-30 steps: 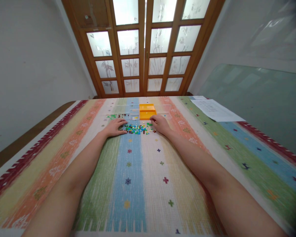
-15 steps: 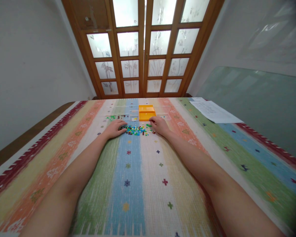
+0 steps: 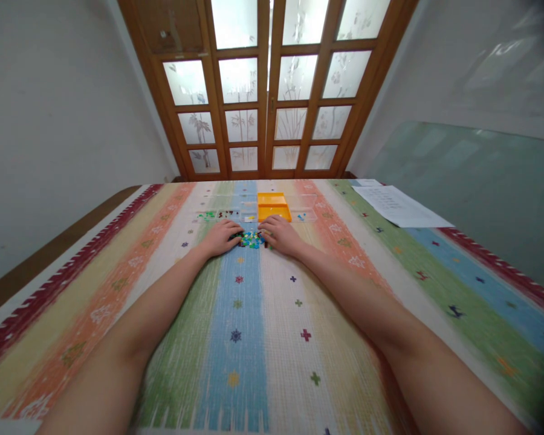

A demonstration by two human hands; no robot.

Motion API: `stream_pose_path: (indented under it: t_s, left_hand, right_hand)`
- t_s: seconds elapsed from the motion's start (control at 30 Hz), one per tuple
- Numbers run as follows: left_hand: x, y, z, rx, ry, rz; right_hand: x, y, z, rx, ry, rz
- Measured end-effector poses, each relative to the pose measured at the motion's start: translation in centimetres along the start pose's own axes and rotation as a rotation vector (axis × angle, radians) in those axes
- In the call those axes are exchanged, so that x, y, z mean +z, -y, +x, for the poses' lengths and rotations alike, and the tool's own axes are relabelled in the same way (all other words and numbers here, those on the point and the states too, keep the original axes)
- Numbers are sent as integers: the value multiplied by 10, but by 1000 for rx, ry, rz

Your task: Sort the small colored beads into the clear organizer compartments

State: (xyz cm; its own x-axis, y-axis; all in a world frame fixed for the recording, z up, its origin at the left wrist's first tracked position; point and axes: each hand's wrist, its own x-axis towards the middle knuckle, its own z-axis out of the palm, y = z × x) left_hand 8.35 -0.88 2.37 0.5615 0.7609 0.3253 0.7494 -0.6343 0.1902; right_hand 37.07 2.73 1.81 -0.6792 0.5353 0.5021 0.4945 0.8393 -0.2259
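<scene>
A heap of tiny blue, green, yellow and dark pieces [image 3: 251, 241], too small to name exactly, lies on the striped tablecloth between my hands. My left hand [image 3: 223, 237] rests at the heap's left side, its fingers curved against the edge and spread a little. On the opposite side, my right hand [image 3: 278, 234] cups the heap with bent, parted fingers. Neither hand is seen gripping a piece, though both sets of fingertips are partly hidden. Just behind the right hand stands an orange two-part box [image 3: 273, 207].
Clear compartment trays stand beyond the hands; one holds green pieces [image 3: 206, 215], another dark red pieces [image 3: 228, 214], and some blue pieces [image 3: 301, 216] lie at the right. Printed paper sheets [image 3: 396, 205] lie at the back right. Wooden glazed doors [image 3: 263, 109] stand behind the table.
Both hands have come closer together, the right one moving left from beside the orange box. The spread pieces are now gathered into a narrower heap.
</scene>
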Motion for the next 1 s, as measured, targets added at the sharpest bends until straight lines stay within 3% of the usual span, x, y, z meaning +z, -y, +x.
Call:
stream_pose_path:
  t_s: [0.13, 0.3, 0.8, 1.0]
  left_hand:
    - [2, 0, 0, -7, -8, -8]
    - [5, 2, 1, -47, -29, 3]
    - [6, 2, 1, -62, -62, 17]
    - [7, -2, 3, -68, -65, -42]
  right_hand:
    - [13, 16, 6, -79, 82, 28]
    - [21, 14, 6, -84, 154, 45]
    - [13, 16, 7, -151, 98, 24]
    - [7, 8, 4, -54, 19, 60]
